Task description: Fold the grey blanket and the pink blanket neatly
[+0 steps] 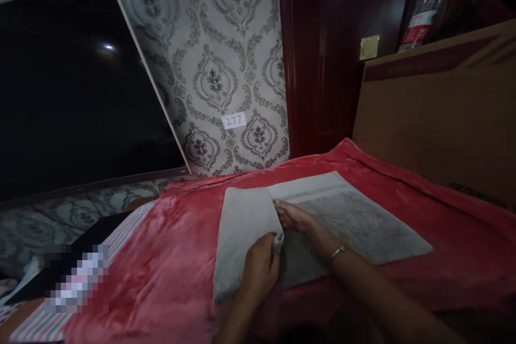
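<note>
While our left hand pinches the folded flap's corner, our right hand lies flat, fingers spread, on the grey towel. We see it spread on the red blanket, long axis left-right, near edge by the bed's front, blanket free around it.

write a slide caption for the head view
Left hand pinches the folded-over edge of a grey towel on a red blanket while the right hand presses flat on the towel.
</note>
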The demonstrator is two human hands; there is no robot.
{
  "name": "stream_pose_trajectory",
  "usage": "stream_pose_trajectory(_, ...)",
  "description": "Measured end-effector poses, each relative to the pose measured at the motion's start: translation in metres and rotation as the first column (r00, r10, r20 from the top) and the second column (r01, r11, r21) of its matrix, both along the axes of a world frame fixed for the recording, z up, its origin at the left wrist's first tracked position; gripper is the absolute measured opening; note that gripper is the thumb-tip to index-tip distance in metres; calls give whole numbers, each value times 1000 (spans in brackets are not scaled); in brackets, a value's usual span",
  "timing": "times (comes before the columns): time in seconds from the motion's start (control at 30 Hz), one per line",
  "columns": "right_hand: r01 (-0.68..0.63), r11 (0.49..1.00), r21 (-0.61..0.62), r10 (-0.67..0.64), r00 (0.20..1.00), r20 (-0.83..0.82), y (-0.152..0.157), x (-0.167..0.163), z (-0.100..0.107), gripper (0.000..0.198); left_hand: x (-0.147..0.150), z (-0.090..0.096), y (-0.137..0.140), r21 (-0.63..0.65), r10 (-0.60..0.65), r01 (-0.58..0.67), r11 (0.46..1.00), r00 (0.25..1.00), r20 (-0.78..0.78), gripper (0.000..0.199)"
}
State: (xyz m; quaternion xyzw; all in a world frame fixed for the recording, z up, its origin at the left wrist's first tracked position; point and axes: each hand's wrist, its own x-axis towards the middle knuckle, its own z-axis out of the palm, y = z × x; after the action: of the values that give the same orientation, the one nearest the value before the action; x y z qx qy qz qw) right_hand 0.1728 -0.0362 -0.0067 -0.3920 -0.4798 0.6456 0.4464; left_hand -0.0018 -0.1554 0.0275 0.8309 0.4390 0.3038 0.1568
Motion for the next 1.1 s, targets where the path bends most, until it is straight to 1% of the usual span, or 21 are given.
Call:
stream_pose_trajectory(0.07,43,999,15,-43,999,-7,12,-9,2,42,0,-2,-2,-2,-20,20,1000,999,-37,37)
stream_pose_trajectory(0.1,66,997,28,-66,998,-6,17,-13,2,47,1,-4,-3,-4,-21,20,1000,998,-56,36)
stream_pose_trajectory(0.23,150,986,79,-153,988,31,35,-22,7,81,3,-9,-1,2,-9,10,1000,994,-105,33)
stream_pose_trajectory(0.3,190,974,120,-199,978,61,44,-19,10,88,7,-6,1,20,-21,23,1000,994,-106,34)
stream_pose_trajectory(0.43,243,948,204,-269,957,109,56,6,14,86,31,0,6,45,-61,67,997,991,-123,36)
stream_pose_trajectory(0.5,273,936,223,-307,942,133,56,25,10,83,48,-3,8,19,-91,97,995,977,-191,35)
stream_pose_trajectory(0.6,314,923,223,-354,920,168,48,49,-4,75,70,-18,6,-4,-124,132,991,924,-361,30)
stream_pose_trajectory(0.67,320,921,220,-360,916,177,41,59,-14,70,78,-30,4,48,-94,128,991,893,-441,33)
stream_pose_trajectory(0.73,313,923,222,-354,919,173,37,61,-21,67,80,-39,3,97,-58,119,988,876,-479,36)
stream_pose_trajectory(0.83,303,926,224,-342,926,162,43,59,-22,67,78,-43,5,100,-64,129,987,870,-488,39)
stream_pose_trajectory(0.97,301,924,237,-342,926,157,57,58,-16,71,76,-42,11,120,-72,135,983,901,-428,42)
stream_pose_trajectory(1.1,319,913,254,-369,913,177,58,67,-19,67,82,-51,10,142,-82,159,977,896,-437,39)
